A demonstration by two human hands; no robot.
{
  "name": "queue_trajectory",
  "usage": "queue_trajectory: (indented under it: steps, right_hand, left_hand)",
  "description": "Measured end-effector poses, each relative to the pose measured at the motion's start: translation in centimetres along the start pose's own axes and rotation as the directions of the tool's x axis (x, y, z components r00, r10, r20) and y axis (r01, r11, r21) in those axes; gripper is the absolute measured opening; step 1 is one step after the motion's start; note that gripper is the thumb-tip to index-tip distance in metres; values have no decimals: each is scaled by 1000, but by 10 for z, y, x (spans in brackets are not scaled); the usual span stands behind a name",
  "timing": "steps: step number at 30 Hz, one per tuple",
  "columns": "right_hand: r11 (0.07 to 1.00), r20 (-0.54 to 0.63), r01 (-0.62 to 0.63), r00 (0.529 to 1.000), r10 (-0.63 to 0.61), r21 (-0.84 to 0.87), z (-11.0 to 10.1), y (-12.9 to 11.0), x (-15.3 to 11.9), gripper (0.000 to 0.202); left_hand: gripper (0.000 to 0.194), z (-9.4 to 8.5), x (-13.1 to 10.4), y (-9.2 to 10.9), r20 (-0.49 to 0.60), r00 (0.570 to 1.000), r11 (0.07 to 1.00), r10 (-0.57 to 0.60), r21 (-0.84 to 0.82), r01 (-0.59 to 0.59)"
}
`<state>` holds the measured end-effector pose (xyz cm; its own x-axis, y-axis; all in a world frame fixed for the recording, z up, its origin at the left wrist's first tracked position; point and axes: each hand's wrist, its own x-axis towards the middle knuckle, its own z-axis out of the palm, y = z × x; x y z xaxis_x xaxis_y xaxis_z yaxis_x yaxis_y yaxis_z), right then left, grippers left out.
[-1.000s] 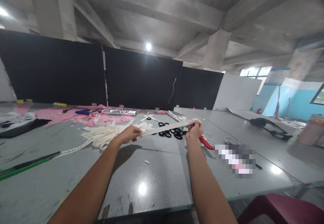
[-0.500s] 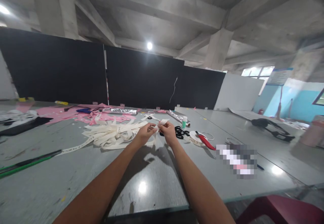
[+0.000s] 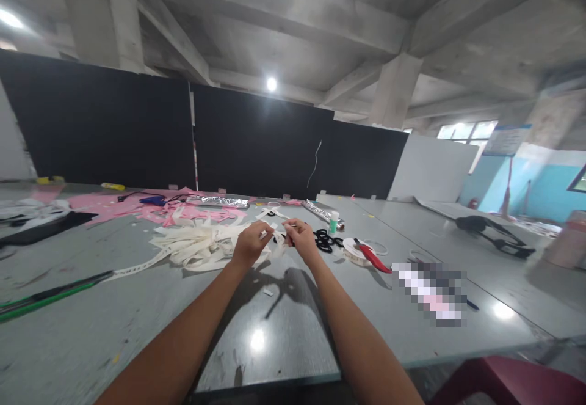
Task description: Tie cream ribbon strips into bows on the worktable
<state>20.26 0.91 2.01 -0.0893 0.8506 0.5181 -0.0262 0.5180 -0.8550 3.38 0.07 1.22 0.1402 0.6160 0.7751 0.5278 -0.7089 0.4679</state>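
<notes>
My left hand [image 3: 250, 244] is pinched closed on a white ribbon [image 3: 279, 238], held above the table a little right of a heap of cream ribbon strips [image 3: 192, 246]. My right hand [image 3: 301, 239] pinches the same ribbon from the other side, its fingertips close to those of the left. Much of the ribbon is hidden by the fingers. A small white scrap [image 3: 268, 292] lies on the table below the hands. Just right of my right hand is a bunch of black rings [image 3: 324, 243], possibly hair ties.
A glue stick [image 3: 334, 222] stands behind the black rings. To the right lie a ribbon roll [image 3: 354, 252] and a red-handled tool [image 3: 378, 261]. Pink sheets [image 3: 110, 205] and foil-wrapped bars [image 3: 224, 201] lie at the back, and a green-edged strip [image 3: 55, 295] at left.
My hands have moved slightly apart, the left one shifting left, with ribbon still between them. A small white scrap now lies on the table beneath them.
</notes>
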Motion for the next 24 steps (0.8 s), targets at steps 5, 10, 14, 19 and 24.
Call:
queue_trajectory:
  steps: [5,10,14,19,24]
  right_hand:
    - [959,132,126,987,-95,-254,4,8,-2,31]
    - [945,172,136,981,-87,-298,4,11,-2,31]
    - [947,219,127,974,-63,-296,4,14,-2,32]
    - [918,179,134,981,-71,-373,3,13,-2,22]
    - [871,214,179,973,-88,-457,3,6,-6,16]
  left_hand:
    - [18,3,-2,7,33,999,998,-7,61,5]
    - [13,3,-3,6,17,990,989,-139,52,137]
    - [16,2,-3,4,14,990,990,-141,11,141]
    - [18,5,-3,-1,17,992,992,-127,11,127]
    - [18,5,-3,-4,24,992,993,-121,5,121]
